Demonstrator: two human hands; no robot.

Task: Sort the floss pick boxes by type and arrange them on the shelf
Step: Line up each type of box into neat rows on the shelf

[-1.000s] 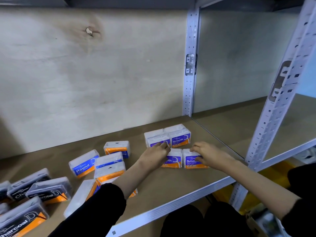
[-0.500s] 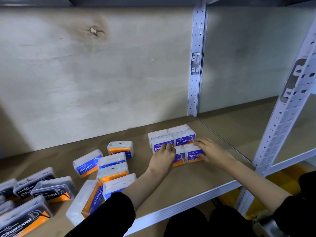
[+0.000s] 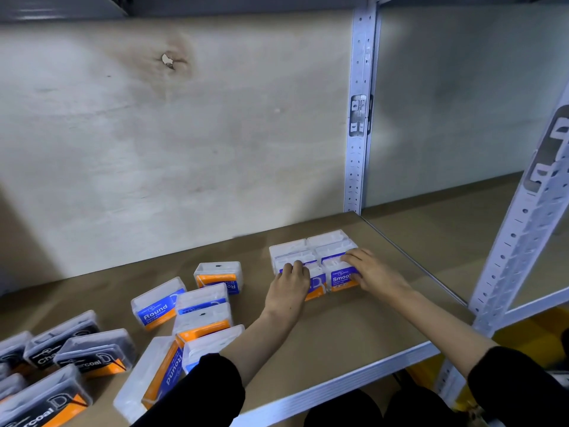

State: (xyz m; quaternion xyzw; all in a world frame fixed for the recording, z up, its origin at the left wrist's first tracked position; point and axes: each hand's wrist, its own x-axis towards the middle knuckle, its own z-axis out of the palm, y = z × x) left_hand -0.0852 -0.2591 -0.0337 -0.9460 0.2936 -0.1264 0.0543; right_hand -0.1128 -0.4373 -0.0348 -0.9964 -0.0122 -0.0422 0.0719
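Black sleeves (image 3: pixel 200 396) frame the near edge of the view as a person reaches both bare forearms across a brown shelf (image 3: pixel 354 328) edged with a pale metal front rail (image 3: pixel 338 383). At the near left, black-and-orange Charcoal boxes (image 3: pixel 92 355) lie loosely bunched, some overlapping. Just beyond them, towards the middle, blue-and-orange Round boxes (image 3: pixel 157 309) sit in an untidy cluster facing different ways, one on its side near the rail.

Further in, on the right part of the shelf, the purple-labelled Smooth boxes (image 3: pixel 326 241) stand packed in a block two across, touching one another. The left hand (image 3: pixel 288 288) rests on the front-left Smooth box (image 3: pixel 317 286), its fingers bent with the tips on the box's top edge; the thumb is hidden, so whether it grips or only presses cannot be told. The right hand (image 3: pixel 374 274) lies over the front-right Smooth box (image 3: pixel 340 278), fingers stretched fairly straight across its top.

Behind the boxes rises a pale plywood back panel (image 3: pixel 154 134) marked by a dark knot. A perforated white rear upright (image 3: pixel 358 118) stands at the shelf's far right corner, and a front upright (image 3: pixel 523 226) crosses the right of the view, with the next shelf bay beyond it.
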